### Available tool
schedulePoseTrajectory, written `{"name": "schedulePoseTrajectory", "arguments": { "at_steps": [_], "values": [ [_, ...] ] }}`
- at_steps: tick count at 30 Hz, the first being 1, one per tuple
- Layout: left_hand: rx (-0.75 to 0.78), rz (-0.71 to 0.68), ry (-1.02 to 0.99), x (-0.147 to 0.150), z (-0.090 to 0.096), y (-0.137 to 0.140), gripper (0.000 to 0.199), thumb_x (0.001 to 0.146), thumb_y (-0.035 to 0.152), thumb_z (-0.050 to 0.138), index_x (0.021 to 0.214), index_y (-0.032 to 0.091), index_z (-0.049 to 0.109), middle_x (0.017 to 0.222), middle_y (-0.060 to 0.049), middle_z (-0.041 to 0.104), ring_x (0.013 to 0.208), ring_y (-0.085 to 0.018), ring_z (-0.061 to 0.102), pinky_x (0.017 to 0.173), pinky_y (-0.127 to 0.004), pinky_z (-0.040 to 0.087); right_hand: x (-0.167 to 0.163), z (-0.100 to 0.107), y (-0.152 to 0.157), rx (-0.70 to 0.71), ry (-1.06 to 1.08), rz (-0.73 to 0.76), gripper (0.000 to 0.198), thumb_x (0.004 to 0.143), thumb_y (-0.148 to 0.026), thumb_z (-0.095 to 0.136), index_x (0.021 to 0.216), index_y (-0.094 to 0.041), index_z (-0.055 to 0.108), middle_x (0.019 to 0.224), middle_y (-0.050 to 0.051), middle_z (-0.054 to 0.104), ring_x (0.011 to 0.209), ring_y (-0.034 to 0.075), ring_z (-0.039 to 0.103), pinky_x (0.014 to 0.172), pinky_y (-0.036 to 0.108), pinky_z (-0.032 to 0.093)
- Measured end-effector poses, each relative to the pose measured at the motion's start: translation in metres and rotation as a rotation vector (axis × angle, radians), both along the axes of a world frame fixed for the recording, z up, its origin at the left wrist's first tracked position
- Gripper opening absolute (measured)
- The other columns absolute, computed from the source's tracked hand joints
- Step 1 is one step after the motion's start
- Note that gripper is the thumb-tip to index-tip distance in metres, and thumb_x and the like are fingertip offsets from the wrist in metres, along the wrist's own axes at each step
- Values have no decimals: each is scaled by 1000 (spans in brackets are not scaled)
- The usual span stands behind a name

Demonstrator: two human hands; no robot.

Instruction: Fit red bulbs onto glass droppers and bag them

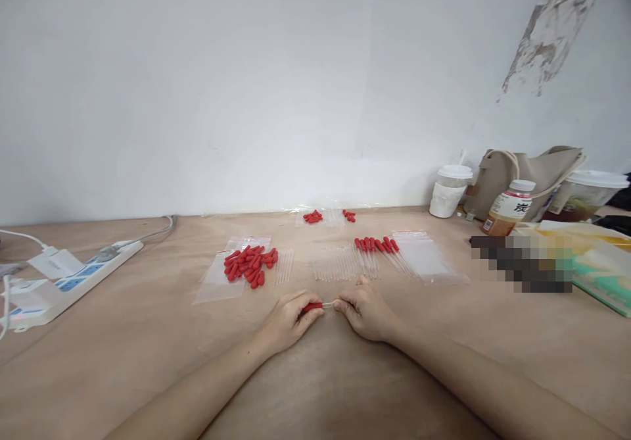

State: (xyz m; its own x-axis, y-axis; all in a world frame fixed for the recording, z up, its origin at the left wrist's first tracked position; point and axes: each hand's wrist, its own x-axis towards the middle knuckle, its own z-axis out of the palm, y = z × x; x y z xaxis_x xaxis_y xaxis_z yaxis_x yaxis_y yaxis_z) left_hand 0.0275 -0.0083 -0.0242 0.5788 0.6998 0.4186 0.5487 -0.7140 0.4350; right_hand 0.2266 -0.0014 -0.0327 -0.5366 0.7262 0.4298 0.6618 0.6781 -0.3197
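Note:
My left hand (290, 320) is closed on a red rubber dropper bulb (312, 307). My right hand (365, 310) pinches a thin clear glass tube (328, 305), whose near end meets the mouth of the bulb; how far it goes in I cannot tell. Beyond my left hand, a pile of red bulbs (250, 264) lies on a clear plastic bag (217, 281). Several loose glass tubes (335, 264) lie in a row past my hands. To their right are several droppers (367, 252) with red bulbs on their tubes.
Another clear bag (424, 259) lies right of the droppers. Near the wall are smaller red bulbs (313, 216) and tubes on plastic. A power strip (93, 275) with cables sits left. At right stand a lidded cup (448, 193), a bottle (510, 208) and a grey bag (535, 167).

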Motion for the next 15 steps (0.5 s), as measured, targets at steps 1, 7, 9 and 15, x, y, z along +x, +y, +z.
{"name": "schedulePoseTrajectory", "arguments": {
  "at_steps": [1,7,9,15],
  "values": [
    [6,-1,-3,0,0,0,15,86,26,43,86,17,56,76,-1,58,69,-13,53,64,-22,40,-1,0,0,-15,3,-2,28,84,-22,39,59,-16,51,54,-3,57,49,7,41,69,26,24],
    [41,-4,1,0,-1,0,14,86,25,43,85,17,55,75,-1,58,67,-13,53,63,-22,40,-6,2,0,-73,20,-5,31,84,-25,39,58,-16,51,53,-3,56,51,8,43,70,26,26],
    [55,-11,22,0,-2,2,15,86,25,43,85,17,56,75,-1,57,67,-13,52,62,-22,41,-6,2,1,-76,6,-2,31,85,-25,38,58,-16,51,54,-3,57,52,8,44,70,26,27],
    [150,-57,51,-7,-7,10,16,86,26,45,89,18,58,77,-3,60,70,-14,55,65,-23,43,-3,16,-2,-14,-131,72,28,86,-23,35,71,-17,58,70,2,62,64,12,51,69,27,29]
  ]
}}
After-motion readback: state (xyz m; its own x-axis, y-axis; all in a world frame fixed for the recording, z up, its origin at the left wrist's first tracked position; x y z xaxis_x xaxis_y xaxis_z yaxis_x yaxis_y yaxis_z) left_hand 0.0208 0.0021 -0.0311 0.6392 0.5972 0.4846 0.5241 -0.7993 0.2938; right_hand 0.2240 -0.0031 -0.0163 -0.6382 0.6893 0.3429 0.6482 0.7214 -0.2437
